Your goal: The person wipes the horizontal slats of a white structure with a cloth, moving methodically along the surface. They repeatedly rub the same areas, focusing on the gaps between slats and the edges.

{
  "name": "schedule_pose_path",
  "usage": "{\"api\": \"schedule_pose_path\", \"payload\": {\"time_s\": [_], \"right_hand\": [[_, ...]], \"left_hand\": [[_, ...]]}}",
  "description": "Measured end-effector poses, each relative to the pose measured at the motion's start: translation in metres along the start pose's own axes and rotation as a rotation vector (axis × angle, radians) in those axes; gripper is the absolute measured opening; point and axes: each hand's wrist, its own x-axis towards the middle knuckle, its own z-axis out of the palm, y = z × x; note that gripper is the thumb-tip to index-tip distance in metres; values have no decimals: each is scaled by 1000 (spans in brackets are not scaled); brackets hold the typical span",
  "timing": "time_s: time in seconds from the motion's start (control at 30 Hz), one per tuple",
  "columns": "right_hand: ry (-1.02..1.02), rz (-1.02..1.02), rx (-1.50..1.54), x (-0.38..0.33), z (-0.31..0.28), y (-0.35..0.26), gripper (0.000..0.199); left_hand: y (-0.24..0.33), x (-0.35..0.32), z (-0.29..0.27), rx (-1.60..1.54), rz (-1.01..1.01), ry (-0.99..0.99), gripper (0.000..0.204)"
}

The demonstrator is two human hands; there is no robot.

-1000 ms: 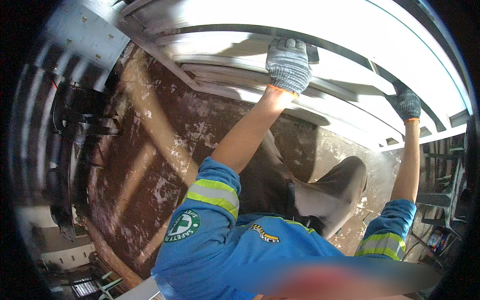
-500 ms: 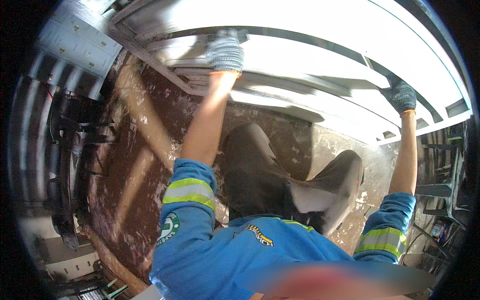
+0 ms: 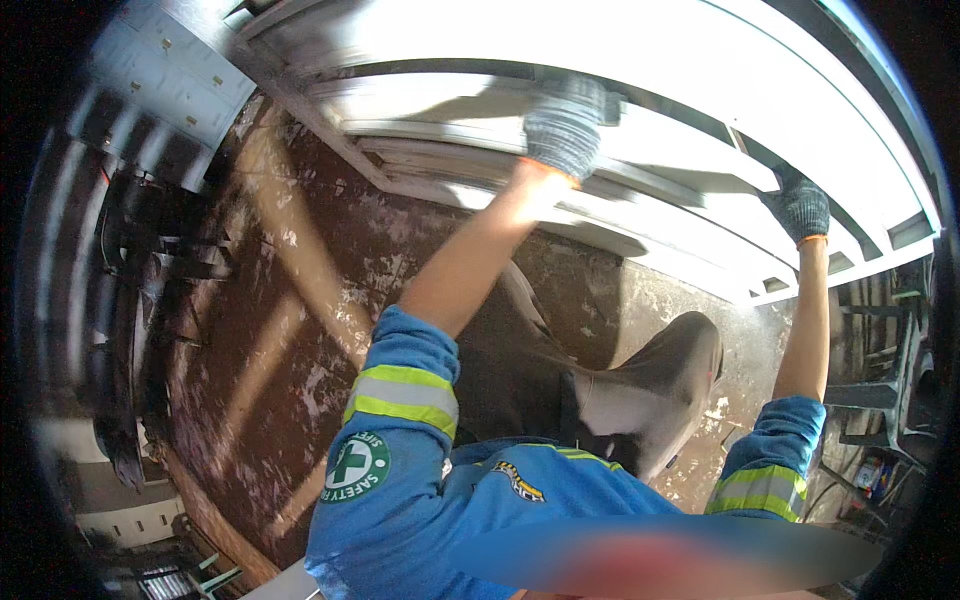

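Observation:
A large white slatted panel spans the upper part of the view, parts of it washed out by glare. My left hand, in a grey knit glove with an orange cuff, is closed over a small grey block against one of the slats. Most of that block is hidden under the glove, so its exact kind does not show. Farther right, my right hand, gloved alike, grips a slat near the panel's right end. Its fingertips disappear into the dark gap between slats.
Below the panel lies a brown, worn floor with pale patches and bands of light. My bent knees are close to the panel. A grey cabinet stands at the upper left. A dark plastic chair is at the right.
My left hand has moved to the right along the slat with the grey block. The right hand keeps its place on the panel.

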Motion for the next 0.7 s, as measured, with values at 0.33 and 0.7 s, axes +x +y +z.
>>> {"api": "schedule_pose_path", "payload": {"time_s": [0.33, 0.7], "right_hand": [[-9, -40, 14, 6, 7, -11, 49], [2, -119, -96, 2, 9, 22, 52]], "left_hand": [[-78, 0, 16, 224, -423, -114, 43], [-74, -13, 0, 185, -202, 152, 45]]}}
